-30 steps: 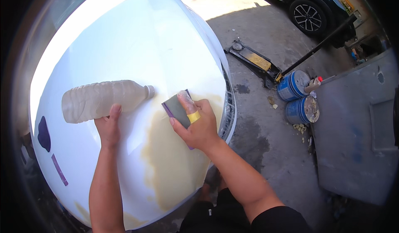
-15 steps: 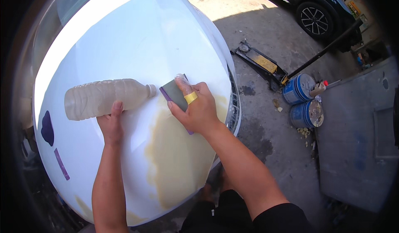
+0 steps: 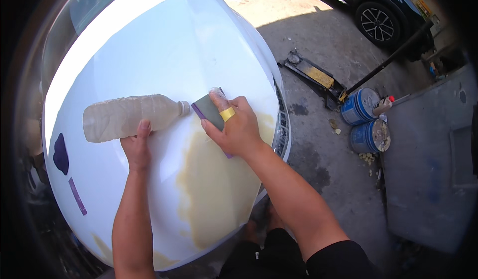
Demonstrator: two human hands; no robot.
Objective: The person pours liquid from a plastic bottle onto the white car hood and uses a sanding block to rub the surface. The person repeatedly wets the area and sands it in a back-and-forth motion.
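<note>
My left hand (image 3: pixel 137 148) is wrapped round a cloudy plastic bottle (image 3: pixel 130 114) that lies on its side in the air over the white car hood (image 3: pixel 149 65). The bottle's cap points right, close to the sanding block. My right hand (image 3: pixel 240 132) grips this grey-green sanding block (image 3: pixel 210 111), which has purple sandpaper showing along its edges. It rests on the hood at the upper end of a beige sanded patch (image 3: pixel 219 189). One right finger wears clear wrapping and yellow tape (image 3: pixel 227 113).
A dark purple pad (image 3: pixel 60 154) and a narrow purple strip (image 3: pixel 77 196) lie on the hood's left side. To the right are a floor jack (image 3: pixel 311 75), blue-and-white buckets (image 3: pixel 366 135) and a grey panel (image 3: pixel 428 164). A dark car (image 3: pixel 378 22) stands beyond.
The whole view has shifted slightly, so the hood and floor things sit a little farther right. Both hands keep their holds, with the block in nearly the same place.
</note>
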